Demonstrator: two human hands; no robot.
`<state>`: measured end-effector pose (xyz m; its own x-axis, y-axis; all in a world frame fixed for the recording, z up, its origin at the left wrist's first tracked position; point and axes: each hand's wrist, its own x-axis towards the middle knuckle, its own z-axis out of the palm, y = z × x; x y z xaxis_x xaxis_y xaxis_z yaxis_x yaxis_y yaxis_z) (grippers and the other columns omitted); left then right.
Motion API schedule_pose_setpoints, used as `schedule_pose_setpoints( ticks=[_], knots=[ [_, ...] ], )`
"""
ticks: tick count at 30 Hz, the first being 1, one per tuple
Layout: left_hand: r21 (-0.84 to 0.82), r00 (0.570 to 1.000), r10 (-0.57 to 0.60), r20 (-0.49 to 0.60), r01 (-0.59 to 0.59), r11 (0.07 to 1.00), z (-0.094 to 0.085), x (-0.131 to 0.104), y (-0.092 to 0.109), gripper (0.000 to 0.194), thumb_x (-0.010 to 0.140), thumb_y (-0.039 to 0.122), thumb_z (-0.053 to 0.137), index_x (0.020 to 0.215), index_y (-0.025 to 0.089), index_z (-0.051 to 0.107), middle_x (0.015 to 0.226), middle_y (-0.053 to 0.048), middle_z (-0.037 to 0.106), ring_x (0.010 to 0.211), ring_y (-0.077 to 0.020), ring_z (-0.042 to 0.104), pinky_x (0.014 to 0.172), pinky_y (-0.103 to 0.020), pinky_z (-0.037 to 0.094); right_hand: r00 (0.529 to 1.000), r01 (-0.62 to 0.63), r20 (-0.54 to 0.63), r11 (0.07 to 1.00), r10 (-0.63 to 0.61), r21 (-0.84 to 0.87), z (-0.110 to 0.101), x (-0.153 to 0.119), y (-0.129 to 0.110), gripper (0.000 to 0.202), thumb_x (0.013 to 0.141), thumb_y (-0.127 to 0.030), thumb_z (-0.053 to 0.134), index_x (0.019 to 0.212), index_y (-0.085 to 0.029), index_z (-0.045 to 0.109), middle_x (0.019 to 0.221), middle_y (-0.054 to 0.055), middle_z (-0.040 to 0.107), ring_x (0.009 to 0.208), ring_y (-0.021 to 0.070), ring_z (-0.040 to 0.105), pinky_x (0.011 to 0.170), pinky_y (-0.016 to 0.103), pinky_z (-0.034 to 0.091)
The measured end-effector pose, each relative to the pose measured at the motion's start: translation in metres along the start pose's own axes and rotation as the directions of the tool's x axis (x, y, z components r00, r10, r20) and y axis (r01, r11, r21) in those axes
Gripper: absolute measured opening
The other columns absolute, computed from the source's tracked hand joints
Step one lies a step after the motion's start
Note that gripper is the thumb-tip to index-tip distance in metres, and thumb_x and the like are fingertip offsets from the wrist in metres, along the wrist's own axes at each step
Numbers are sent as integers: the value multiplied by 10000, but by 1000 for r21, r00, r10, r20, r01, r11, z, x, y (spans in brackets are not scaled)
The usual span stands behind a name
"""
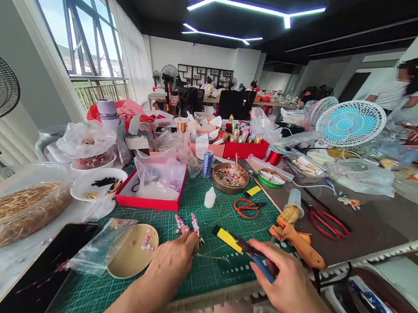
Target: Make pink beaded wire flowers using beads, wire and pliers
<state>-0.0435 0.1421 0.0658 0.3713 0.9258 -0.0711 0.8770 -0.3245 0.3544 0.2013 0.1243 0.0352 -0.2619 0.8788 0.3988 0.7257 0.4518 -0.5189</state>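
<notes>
My left hand [178,255] pinches a small piece of pink beadwork [195,223], whose beads stick up above the fingertips over the green cutting mat [93,291]. A thin chain [215,257] trails to the right of that hand. My right hand [282,278] is wrapped round blue-handled pliers [264,270], their dark jaws pointing left. Beyond the jaws lies a yellow and black cutter [228,239]. A round tan dish [132,252] with a few pink beads sits left of my left hand.
An orange glue gun [292,235], red-handled scissors [246,208] and a white bottle [209,198] stand or lie beyond my hands. A red box [148,203] and a bead tray [230,178] are farther back. A phone [46,269] lies left; a person [397,94] stands back right.
</notes>
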Motion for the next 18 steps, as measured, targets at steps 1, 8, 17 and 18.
schedule_pose_setpoints(
  ticks=[1,8,17,18],
  knots=[
    [-2,999,32,6,-32,999,2,3,-1,257,750,-33,382,831,180,500,836,-61,594,695,-211,588,561,-281,318,1000,-15,12,1000,15,22,1,1,-2,311,811,-199,459,1087,-160,596,956,88,688,787,192,662,631,269,550],
    [-168,996,92,0,-90,982,0,11,-9,257,691,-41,420,781,199,437,659,14,528,559,-142,507,521,-252,276,977,-202,134,928,167,314,11,18,-23,363,750,-204,508,1094,-149,612,1034,110,673,908,249,636,806,371,497],
    [-644,999,-29,-33,0,765,-25,15,-11,230,656,194,558,729,215,341,682,18,588,438,-56,368,393,-171,271,938,-321,306,737,162,594,32,62,-50,302,653,-130,565,952,-160,600,847,49,687,783,201,642,687,297,497],
    [-682,999,-33,-32,2,731,-28,15,-10,248,645,223,575,728,214,342,675,18,585,432,-52,365,383,-165,270,936,-322,324,712,139,625,35,66,-53,288,646,-126,570,930,-163,594,850,44,682,799,195,637,694,287,491]
  ],
)
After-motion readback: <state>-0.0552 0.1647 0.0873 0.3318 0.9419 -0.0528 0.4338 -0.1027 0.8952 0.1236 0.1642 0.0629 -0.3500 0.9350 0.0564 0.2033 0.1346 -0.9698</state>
